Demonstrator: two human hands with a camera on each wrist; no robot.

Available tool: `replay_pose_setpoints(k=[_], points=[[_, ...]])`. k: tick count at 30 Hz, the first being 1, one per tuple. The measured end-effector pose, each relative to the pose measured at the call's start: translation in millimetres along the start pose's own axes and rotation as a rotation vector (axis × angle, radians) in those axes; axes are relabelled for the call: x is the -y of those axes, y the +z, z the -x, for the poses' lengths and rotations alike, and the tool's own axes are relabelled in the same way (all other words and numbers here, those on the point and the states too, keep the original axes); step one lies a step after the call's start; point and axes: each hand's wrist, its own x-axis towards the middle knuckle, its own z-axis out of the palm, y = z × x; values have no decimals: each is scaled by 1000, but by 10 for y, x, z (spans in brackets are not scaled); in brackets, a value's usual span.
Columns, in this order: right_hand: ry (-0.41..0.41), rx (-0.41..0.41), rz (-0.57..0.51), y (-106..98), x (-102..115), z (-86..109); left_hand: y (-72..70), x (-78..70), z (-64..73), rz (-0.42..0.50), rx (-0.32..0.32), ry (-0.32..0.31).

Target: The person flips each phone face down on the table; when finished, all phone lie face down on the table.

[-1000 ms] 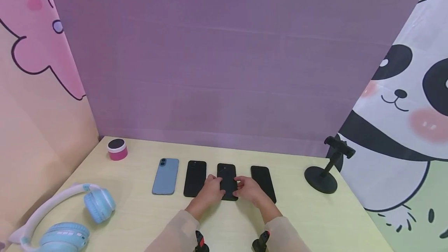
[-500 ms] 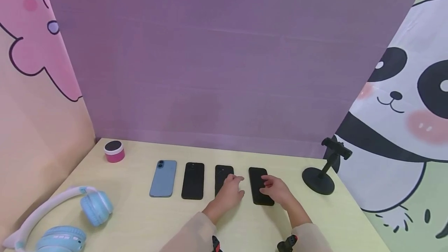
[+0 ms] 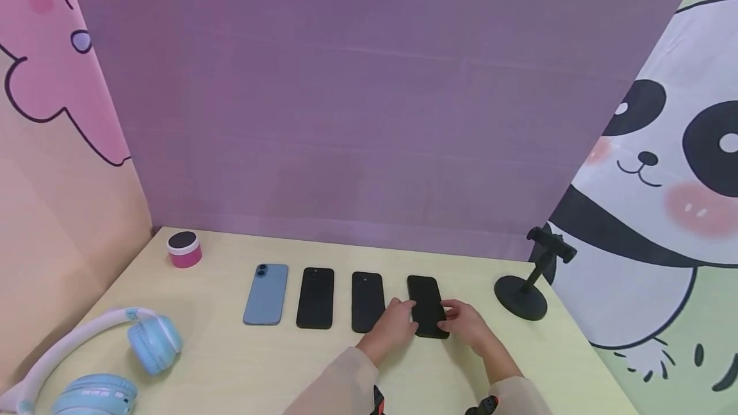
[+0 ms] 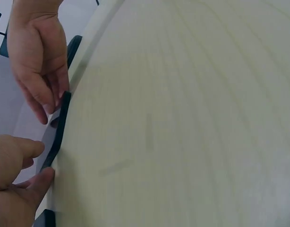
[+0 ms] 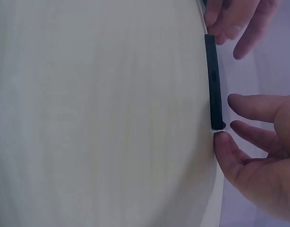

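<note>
A black smartphone (image 3: 426,307) lies flat at the right end of a row of phones. My left hand (image 3: 394,328) is at its left edge, thumb and fingertips right by the side. On the opposite edge my right hand (image 3: 468,325) holds its thumb and fingertips close against the phone. In the left wrist view the phone (image 4: 58,126) shows edge-on, with the left thumb by its near end. From the right wrist, the right thumb sits at one end of the phone's dark edge (image 5: 214,82). Neither hand wraps around it.
Leftward in the row lie two more black phones, one dark (image 3: 368,301) and another (image 3: 315,298), then a blue phone (image 3: 266,294). A black stand (image 3: 521,297) is at right. Blue-and-white headphones (image 3: 154,344) and a pink jar (image 3: 184,250) stand at left on the pale table (image 3: 230,370).
Both hands have moved right, from the sides of the neighbouring black phone to the sides of the rightmost one. The left hand has uncovered the neighbouring phone.
</note>
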Motion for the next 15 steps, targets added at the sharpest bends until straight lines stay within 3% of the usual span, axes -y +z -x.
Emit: replay_pose_setpoints(k=[6, 15], points=[[-16, -8, 5, 28, 48, 9, 88, -16, -31, 47, 3, -33], [45, -3, -64, 23, 49, 20, 182, -18, -83, 55, 4, -49]])
